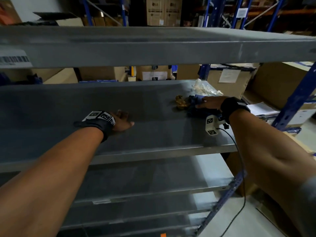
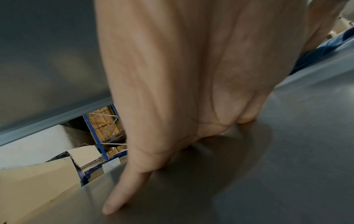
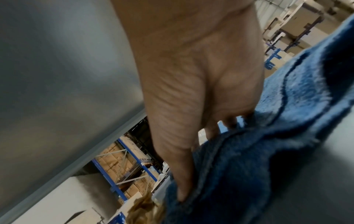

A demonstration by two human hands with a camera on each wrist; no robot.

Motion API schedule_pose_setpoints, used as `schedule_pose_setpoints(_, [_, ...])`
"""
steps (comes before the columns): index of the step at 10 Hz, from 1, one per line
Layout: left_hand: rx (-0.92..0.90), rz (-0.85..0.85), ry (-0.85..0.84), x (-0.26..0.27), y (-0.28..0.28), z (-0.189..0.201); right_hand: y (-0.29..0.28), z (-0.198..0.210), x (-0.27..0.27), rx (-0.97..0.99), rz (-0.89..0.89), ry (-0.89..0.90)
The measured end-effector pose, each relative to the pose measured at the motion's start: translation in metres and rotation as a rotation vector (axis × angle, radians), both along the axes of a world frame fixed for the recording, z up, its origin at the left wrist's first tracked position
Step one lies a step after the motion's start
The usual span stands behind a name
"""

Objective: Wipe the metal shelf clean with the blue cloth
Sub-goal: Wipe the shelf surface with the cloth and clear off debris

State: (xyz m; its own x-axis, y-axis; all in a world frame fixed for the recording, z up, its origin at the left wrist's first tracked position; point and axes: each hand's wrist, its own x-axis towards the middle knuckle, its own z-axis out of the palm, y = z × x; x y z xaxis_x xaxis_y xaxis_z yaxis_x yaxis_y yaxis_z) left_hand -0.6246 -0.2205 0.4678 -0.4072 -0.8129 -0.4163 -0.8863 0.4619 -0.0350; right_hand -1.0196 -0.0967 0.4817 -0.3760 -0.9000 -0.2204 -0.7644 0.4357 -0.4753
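Observation:
The grey metal shelf (image 1: 153, 134) is the middle tier of a rack. A bunched blue cloth (image 1: 196, 112) lies on its right part. My right hand (image 1: 208, 104) lies on the cloth and presses it down with straight fingers. In the right wrist view the right hand (image 3: 191, 91) has its thumb tip sunk in a fold of the cloth (image 3: 268, 151). My left hand (image 1: 123, 123) rests flat on the bare shelf to the left, holding nothing. The left wrist view shows the left hand (image 2: 162, 121) with straight fingers touching the shelf (image 2: 287, 151).
A brown crumpled scrap (image 1: 181, 102) lies just left of the cloth, and a crumpled clear plastic bag (image 1: 203, 88) sits behind it. Another shelf (image 1: 153, 47) hangs close overhead, more tiers (image 1: 153, 180) lie below. A blue upright (image 1: 295, 98) and cardboard boxes (image 1: 277, 82) stand at the right.

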Motion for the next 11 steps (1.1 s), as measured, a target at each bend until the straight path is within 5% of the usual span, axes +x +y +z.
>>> schedule_pose_setpoints(1, [0.017,0.001,0.002,0.0,0.003,0.001,-0.009,0.004,0.01,0.044,0.082,0.05])
schedule_pose_setpoints(2, [0.036,0.004,0.017,-0.002,0.008,0.004,-0.017,0.002,0.016,0.012,-0.051,0.022])
schedule_pose_setpoints(4, [0.008,-0.003,0.025,0.001,0.009,0.003,-0.025,0.001,0.011,0.031,0.102,-0.233])
schedule_pose_setpoints(6, [0.051,0.004,0.087,0.002,0.001,-0.001,0.009,0.017,0.0,-0.247,-0.023,-0.637])
schedule_pose_setpoints(8, [0.093,0.03,0.044,0.001,-0.021,-0.007,0.002,0.034,-0.042,-0.662,-0.105,-0.525])
schedule_pose_setpoints(10, [0.027,0.005,0.237,-0.008,-0.022,-0.021,-0.013,0.053,-0.067,-0.815,-0.26,-0.345])
schedule_pose_setpoints(11, [0.044,0.025,0.251,-0.008,-0.023,-0.022,-0.029,0.054,-0.076,-0.739,-0.312,-0.168])
